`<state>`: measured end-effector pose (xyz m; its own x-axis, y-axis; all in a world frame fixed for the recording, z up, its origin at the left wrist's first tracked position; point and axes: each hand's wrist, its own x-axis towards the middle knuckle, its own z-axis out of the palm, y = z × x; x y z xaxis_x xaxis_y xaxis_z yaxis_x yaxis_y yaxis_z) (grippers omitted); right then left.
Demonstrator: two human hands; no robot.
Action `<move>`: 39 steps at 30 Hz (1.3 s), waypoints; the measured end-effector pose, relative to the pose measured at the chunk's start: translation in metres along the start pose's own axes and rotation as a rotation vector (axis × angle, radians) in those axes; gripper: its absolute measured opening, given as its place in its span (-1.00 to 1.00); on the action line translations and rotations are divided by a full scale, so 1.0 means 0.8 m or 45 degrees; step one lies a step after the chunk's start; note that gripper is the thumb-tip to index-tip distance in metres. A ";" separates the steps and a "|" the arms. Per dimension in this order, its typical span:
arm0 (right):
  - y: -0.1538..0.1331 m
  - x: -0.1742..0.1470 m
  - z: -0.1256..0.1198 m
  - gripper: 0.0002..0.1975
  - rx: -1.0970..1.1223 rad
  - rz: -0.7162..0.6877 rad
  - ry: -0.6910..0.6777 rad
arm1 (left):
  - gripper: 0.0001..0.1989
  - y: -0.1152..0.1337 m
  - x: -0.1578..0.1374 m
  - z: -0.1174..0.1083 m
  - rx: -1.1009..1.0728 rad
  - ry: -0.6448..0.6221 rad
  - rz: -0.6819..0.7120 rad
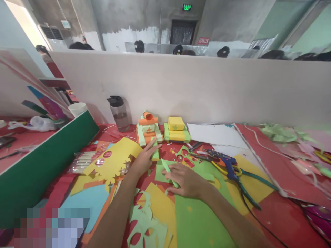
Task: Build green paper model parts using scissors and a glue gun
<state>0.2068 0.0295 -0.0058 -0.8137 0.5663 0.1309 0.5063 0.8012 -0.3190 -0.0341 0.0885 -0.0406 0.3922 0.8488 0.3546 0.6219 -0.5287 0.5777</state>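
Observation:
My left hand [143,161] has its fingers curled over a small yellow and light-green piece [155,155], in front of an orange and pale-green craft model [148,129]. That model carries rolled orange tubes and a star. Beside it stands a yellow and green model [176,130] with a box-shaped top. My right hand [184,179] is closed around a narrow light-green strip [167,166], low over green sheets. Part of the strip is hidden under the fingers. Below the right wrist lies a large green sheet [199,220].
Right of the hands lie a blue glue gun [229,163] with its cable and green-handled pliers [249,193]. Cut-out yellow sheets [115,155] and pale-green scraps [152,224] cover the table. A water bottle [120,115] stands by the white partition [191,86]; a green divider [49,172] borders the left.

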 end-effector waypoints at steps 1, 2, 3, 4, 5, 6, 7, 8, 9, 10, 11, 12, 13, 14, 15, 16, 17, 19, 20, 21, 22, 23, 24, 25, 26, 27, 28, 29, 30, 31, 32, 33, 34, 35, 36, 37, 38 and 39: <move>0.001 -0.001 0.001 -0.76 -0.025 -0.018 -0.023 | 0.00 0.001 0.000 -0.002 -0.020 0.023 -0.012; 0.002 -0.002 0.002 -0.77 -0.054 -0.035 -0.036 | 0.00 0.003 0.000 -0.003 -0.036 0.042 -0.021; 0.004 -0.003 0.004 -0.75 -0.092 -0.058 -0.039 | 0.00 0.005 0.000 -0.005 -0.048 0.059 -0.029; 0.006 -0.004 0.006 -0.72 -0.137 -0.082 -0.036 | 0.00 0.006 0.000 -0.006 -0.057 0.072 -0.036; 0.007 -0.005 0.007 -0.71 -0.184 -0.108 -0.028 | 0.00 0.008 0.000 -0.008 -0.062 0.079 -0.039; 0.009 -0.005 0.009 -0.72 -0.227 -0.134 -0.019 | 0.00 0.009 0.000 -0.008 -0.065 0.085 -0.041; 0.009 -0.006 0.010 -0.73 -0.262 -0.161 -0.004 | 0.00 0.009 0.000 -0.008 -0.064 0.088 -0.041; 0.010 -0.006 0.011 -0.74 -0.288 -0.183 0.012 | 0.00 0.009 0.000 -0.008 -0.060 0.090 -0.038; 0.010 -0.006 0.011 -0.76 -0.304 -0.196 0.025 | 0.00 0.008 0.000 -0.007 -0.055 0.089 -0.033; 0.011 -0.006 0.012 -0.77 -0.314 -0.206 0.038 | -0.01 0.007 0.000 -0.006 -0.047 0.089 -0.025; 0.011 -0.006 0.012 -0.77 -0.323 -0.212 0.050 | -0.01 0.006 0.000 -0.005 -0.039 0.087 -0.016; 0.011 -0.005 0.012 -0.77 -0.333 -0.214 0.058 | -0.02 0.005 0.000 -0.003 -0.030 0.085 -0.009; 0.010 -0.005 0.012 -0.76 -0.342 -0.211 0.061 | -0.03 0.004 0.000 -0.002 -0.021 0.082 -0.005; 0.010 -0.005 0.011 -0.76 -0.346 -0.205 0.061 | -0.04 0.003 0.000 -0.001 -0.013 0.079 -0.006; 0.009 -0.005 0.009 -0.77 -0.335 -0.192 0.055 | -0.04 0.003 0.000 -0.001 -0.005 0.073 -0.013; 0.008 -0.005 0.007 -0.78 -0.303 -0.163 0.040 | -0.05 0.003 0.000 0.000 0.002 0.064 -0.023; 0.007 -0.005 0.003 -0.80 -0.248 -0.121 0.016 | -0.04 0.003 -0.001 0.000 0.009 0.055 -0.034; 0.002 -0.006 -0.009 -0.82 -0.094 -0.021 -0.039 | -0.05 0.003 -0.001 0.000 0.021 0.046 -0.051; -0.001 -0.006 -0.017 -0.84 -0.011 0.022 -0.069 | -0.05 0.002 -0.001 0.000 0.025 0.045 -0.054; -0.005 -0.007 -0.025 -0.85 0.066 0.060 -0.102 | -0.06 0.002 -0.001 0.001 0.026 0.046 -0.054; -0.008 -0.008 -0.034 -0.88 0.144 0.092 -0.141 | -0.07 0.002 -0.002 0.001 0.023 0.049 -0.053; -0.011 -0.010 -0.042 -0.92 0.233 0.130 -0.182 | -0.08 0.002 -0.002 0.001 0.015 0.052 -0.050; -0.013 -0.011 -0.049 -0.95 0.340 0.176 -0.219 | -0.08 0.002 -0.002 0.001 0.007 0.055 -0.047; -0.014 -0.013 -0.055 -0.93 0.475 0.227 -0.246 | -0.09 0.002 -0.002 0.001 -0.001 0.059 -0.045; -0.014 -0.014 -0.058 -0.89 0.636 0.268 -0.262 | -0.09 0.003 -0.002 0.001 -0.004 0.066 -0.045; -0.013 -0.015 -0.059 -0.84 0.810 0.300 -0.251 | -0.09 0.003 -0.001 0.000 -0.004 0.074 -0.047; -0.010 -0.015 -0.057 -0.78 0.986 0.323 -0.212 | -0.08 0.003 -0.001 0.000 -0.001 0.081 -0.050; -0.007 -0.014 -0.052 -0.73 1.137 0.326 -0.141 | -0.09 0.004 -0.001 0.000 0.002 0.085 -0.054; -0.004 -0.011 -0.045 -0.68 1.248 0.351 -0.024 | -0.09 0.004 0.000 0.000 0.002 0.087 -0.060; -0.001 -0.007 -0.037 -0.65 1.298 0.400 0.111 | -0.10 0.004 0.000 0.000 -0.001 0.087 -0.067; 0.002 -0.003 -0.028 -0.63 1.314 0.443 0.213 | -0.10 0.004 0.000 0.000 -0.005 0.088 -0.074; 0.003 0.003 -0.019 -0.61 1.325 0.475 0.299 | -0.10 0.004 0.001 0.000 -0.010 0.090 -0.080; 0.003 0.009 -0.011 -0.60 1.327 0.513 0.330 | -0.10 0.004 0.001 -0.001 -0.013 0.093 -0.084; 0.002 0.014 -0.003 -0.61 1.313 0.565 0.333 | -0.10 0.005 0.001 -0.001 -0.015 0.094 -0.085; -0.001 0.020 0.003 -0.64 1.277 0.615 0.358 | -0.10 0.005 0.001 -0.001 -0.017 0.092 -0.085; -0.003 0.024 0.008 -0.67 1.209 0.644 0.406 | -0.10 0.006 0.001 -0.002 -0.018 0.087 -0.087; -0.006 0.028 0.011 -0.67 1.129 0.661 0.459 | -0.09 0.006 0.001 -0.002 -0.022 0.080 -0.091; -0.008 0.032 0.013 -0.67 1.051 0.663 0.510 | -0.09 0.006 0.001 -0.003 -0.027 0.074 -0.097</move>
<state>0.1797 0.0368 -0.0103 -0.3215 0.9458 0.0467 0.2924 0.1460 -0.9451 -0.0321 0.0863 -0.0359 0.3036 0.8859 0.3507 0.6336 -0.4626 0.6201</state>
